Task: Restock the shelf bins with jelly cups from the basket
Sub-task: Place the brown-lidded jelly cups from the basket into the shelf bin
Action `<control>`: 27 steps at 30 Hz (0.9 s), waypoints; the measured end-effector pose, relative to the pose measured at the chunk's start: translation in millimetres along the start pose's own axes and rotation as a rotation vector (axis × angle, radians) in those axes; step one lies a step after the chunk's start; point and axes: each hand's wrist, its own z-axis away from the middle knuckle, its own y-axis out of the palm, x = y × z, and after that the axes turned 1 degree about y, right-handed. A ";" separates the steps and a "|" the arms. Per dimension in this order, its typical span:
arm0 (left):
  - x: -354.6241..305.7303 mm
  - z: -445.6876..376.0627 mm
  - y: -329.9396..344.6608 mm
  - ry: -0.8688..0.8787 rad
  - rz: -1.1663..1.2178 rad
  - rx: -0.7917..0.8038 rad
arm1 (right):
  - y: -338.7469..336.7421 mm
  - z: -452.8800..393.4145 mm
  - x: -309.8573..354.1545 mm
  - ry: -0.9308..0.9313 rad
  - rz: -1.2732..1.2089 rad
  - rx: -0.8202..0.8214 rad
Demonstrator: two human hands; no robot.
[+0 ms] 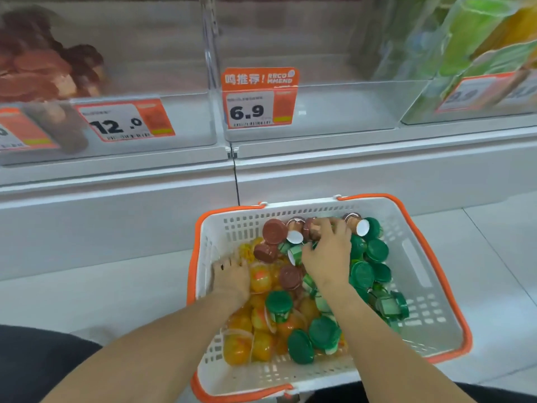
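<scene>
- white basket (430, 289) with orange rim and handles, set on the pale floor just in front of the shelf base, between the knees at the bottom edge.
- inside it, a jumble of jelly cups: orange ones (238, 349) piled along the left side, green-lidded ones (361, 274) heaped on the right and near front, brown-lidded ones (274, 231) gathered at the far end.
- left hand (232, 279) reaching down into the left side of the basket, palm down on the orange cups, fingers spread and fairly straight, tips near the basket's left wall; nothing plainly pinched, though what lies under the palm cannot be told.
- right hand (327, 257) laid over the middle of the heap, fingers curled forward onto a brown cup (309, 228) at the far end, with a green cup (295, 253) tucked against the thumb side; looks like a gathering grip, yet whether the cups are actually lifted cannot be told.
- above, clear shelf bins: middle bin (334, 112) with an orange tag reading 6.9 (255, 109), showing no stock behind its front panel.
- left bin (186, 123) tagged 12.0 (125, 122), with blurred reddish-brown packets (43, 74) at its far left.
- right bin (418, 112) holding green and yellow packs (476, 33), blurred, with another orange tag (476, 93) too smeared to read.
</scene>
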 end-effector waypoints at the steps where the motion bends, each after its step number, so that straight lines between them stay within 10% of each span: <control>1: -1.6 2.0 -5.0 0.007 -0.030 0.008 | -0.1 -6.9 -0.9 0.010 0.006 0.017; 8: 12.1 6.5 -26.5 0.010 0.073 -0.070 | 8.4 -27.3 -13.0 0.000 0.097 0.236; 14: 33.0 34.2 -104.5 0.073 0.726 0.205 | -5.7 -28.5 4.2 0.024 0.044 0.308; 21: 80.5 104.3 -213.7 0.207 0.938 0.453 | -64.6 -34.7 44.1 0.344 -1.019 0.574; 27: 141.0 160.9 -245.3 0.316 1.102 0.219 | -111.8 -15.7 124.8 0.182 -1.526 0.949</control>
